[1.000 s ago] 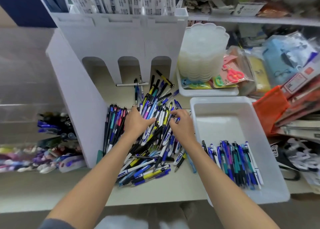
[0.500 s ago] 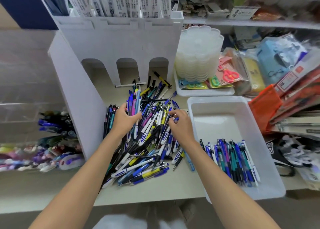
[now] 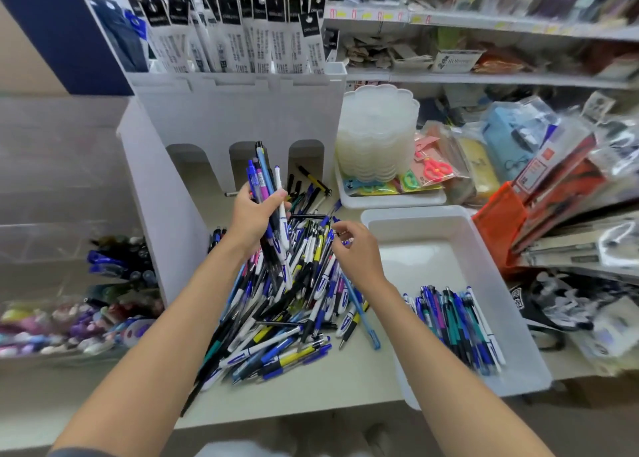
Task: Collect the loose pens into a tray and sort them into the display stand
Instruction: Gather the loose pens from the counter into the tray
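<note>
Head view: our left hand (image 3: pixel 254 220) grips a bundle of pens (image 3: pixel 262 176), long axis upright, above the loose pile (image 3: pixel 294 301). The tray (image 3: pixel 432 249) lies to our right, nearer the right hand (image 3: pixel 356 252), whose fingers curl loosely; we cannot tell whether they pinch a pen.

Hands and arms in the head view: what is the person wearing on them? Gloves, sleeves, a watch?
Nothing is worn on the left hand or the right hand: no gloves, and no ring or watch shows. Both forearms are bare. Only a sliver of grey-blue sleeve shows on the left arm at the picture's bottom edge.
</note>
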